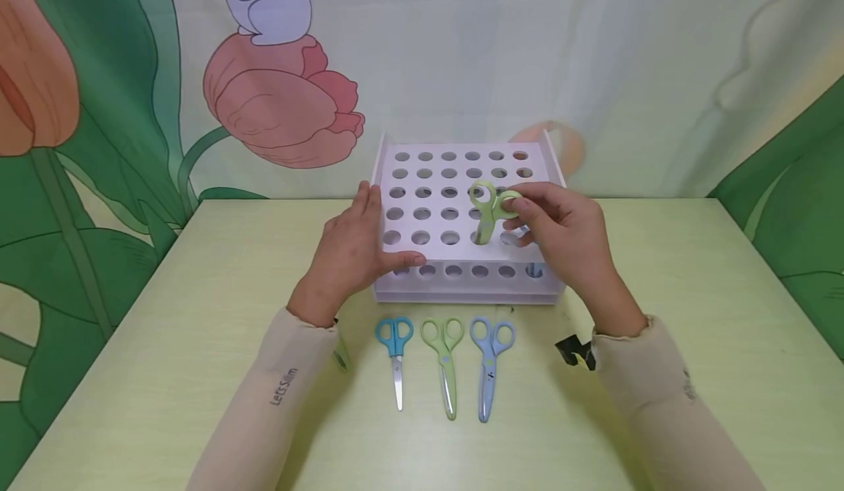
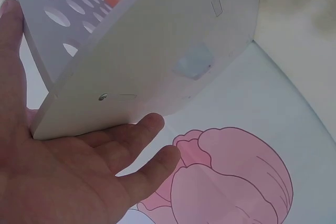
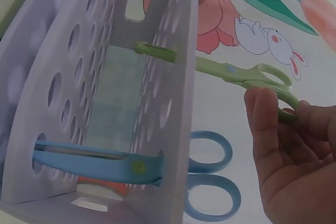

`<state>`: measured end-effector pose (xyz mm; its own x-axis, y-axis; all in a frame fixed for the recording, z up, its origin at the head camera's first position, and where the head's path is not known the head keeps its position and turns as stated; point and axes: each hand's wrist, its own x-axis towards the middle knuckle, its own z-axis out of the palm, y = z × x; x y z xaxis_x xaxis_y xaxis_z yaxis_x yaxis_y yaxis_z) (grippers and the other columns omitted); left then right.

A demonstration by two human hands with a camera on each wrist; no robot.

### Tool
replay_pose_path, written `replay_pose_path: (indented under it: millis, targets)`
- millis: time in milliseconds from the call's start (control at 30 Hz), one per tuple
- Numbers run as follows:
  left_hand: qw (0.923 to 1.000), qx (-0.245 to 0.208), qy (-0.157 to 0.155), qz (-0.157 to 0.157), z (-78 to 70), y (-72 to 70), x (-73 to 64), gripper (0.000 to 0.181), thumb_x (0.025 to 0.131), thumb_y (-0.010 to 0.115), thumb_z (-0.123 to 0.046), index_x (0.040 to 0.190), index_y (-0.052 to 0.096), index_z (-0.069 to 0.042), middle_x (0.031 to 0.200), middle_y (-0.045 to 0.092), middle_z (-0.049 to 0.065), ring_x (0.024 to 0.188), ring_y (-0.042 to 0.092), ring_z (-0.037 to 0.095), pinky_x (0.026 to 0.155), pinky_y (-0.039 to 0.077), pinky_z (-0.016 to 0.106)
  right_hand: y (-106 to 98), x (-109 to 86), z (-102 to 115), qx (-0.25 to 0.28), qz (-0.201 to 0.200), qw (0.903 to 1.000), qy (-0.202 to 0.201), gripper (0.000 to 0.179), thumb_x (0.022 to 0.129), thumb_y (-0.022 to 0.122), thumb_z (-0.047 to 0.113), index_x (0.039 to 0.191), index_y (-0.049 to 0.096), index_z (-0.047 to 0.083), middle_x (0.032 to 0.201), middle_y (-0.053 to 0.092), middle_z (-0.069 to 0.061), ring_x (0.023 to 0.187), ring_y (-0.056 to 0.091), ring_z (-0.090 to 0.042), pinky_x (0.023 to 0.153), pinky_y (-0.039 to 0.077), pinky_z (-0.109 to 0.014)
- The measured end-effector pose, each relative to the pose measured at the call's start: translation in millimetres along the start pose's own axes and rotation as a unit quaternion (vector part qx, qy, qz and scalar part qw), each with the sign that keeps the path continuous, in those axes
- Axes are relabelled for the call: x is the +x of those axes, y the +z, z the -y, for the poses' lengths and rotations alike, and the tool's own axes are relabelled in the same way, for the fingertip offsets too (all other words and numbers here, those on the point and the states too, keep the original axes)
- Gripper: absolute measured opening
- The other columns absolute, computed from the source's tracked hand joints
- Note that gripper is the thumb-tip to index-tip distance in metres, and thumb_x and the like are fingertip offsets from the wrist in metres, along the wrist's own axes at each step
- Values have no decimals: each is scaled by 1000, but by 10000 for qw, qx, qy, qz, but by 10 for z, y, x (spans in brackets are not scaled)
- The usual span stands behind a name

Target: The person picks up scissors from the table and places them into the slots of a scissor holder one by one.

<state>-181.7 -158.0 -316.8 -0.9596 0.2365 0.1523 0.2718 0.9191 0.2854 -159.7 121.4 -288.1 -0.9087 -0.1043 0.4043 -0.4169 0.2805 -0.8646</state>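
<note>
My right hand (image 1: 570, 227) pinches one handle loop of light green scissors (image 1: 486, 216) between thumb and fingers. Their blades point down through a front-row hole of the white perforated rack (image 1: 436, 203); in the right wrist view, the green tip shows between the rack's two boards. Blue scissors (image 3: 110, 165) stand through both boards close by, mostly hidden by my right hand in the head view. My left hand (image 1: 352, 249) rests against the rack's left side, fingers straight along the outer panel (image 2: 152, 72) and thumb across the front edge.
In front of the rack lie teal-handled scissors (image 1: 397, 348), green scissors (image 1: 445, 359) and lavender-blue scissors (image 1: 488, 363), side by side on the table (image 1: 217, 271). A black object (image 1: 575, 352) shows by the right sleeve. Behind hangs a flower-printed cloth (image 1: 435, 51).
</note>
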Motion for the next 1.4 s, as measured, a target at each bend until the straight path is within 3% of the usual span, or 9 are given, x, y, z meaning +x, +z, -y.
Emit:
replay_pose_path:
  millis: [133,300,500,867,1233,1400]
  targets:
    - [10000,40,-35,18,-5,-9,-10,125,76,79,-66,157,19,7,163,16,27,127,51,41,102,41,58,48,-22,-17,-650,65,9977,180,19,99,67,13,115,74,4,93,74,-14,61,67,-23,52,53,-26]
    - [9999,146,-44,32,-11,-15,-8,124,76,78,-66,157,20,7,163,16,27,123,54,41,101,42,58,92,-37,-73,-1260,178,9918,-149,16,97,70,11,111,75,5,83,71,-12,49,60,-24,44,44,-25]
    - [9998,207,-28,42,-12,-15,-6,124,76,78,-67,157,20,7,164,15,26,120,56,41,101,42,58,110,-47,-118,-1451,296,9882,-385,14,95,70,5,109,74,2,85,71,-13,44,56,-18,44,41,-25]
    - [9995,307,-47,82,-7,-32,-21,125,76,75,-70,158,18,6,165,12,24,135,45,38,104,38,59,134,-43,-165,-1801,573,9818,-158,15,97,69,9,111,74,5,66,66,-7,43,55,-18,49,43,-31]
    - [9992,376,-67,142,-13,-34,-17,125,77,75,-71,158,19,5,165,11,23,139,42,34,103,39,58,152,-52,-163,-1967,594,9787,31,19,98,68,12,115,74,4,87,73,-11,44,58,-14,53,43,-30]
    - [9992,368,-51,154,-12,-38,-16,125,77,74,-70,158,18,5,166,11,23,140,41,34,103,38,59,141,-65,-115,-1944,602,9787,263,25,99,66,14,122,71,5,104,74,-12,47,62,-18,53,47,-29]
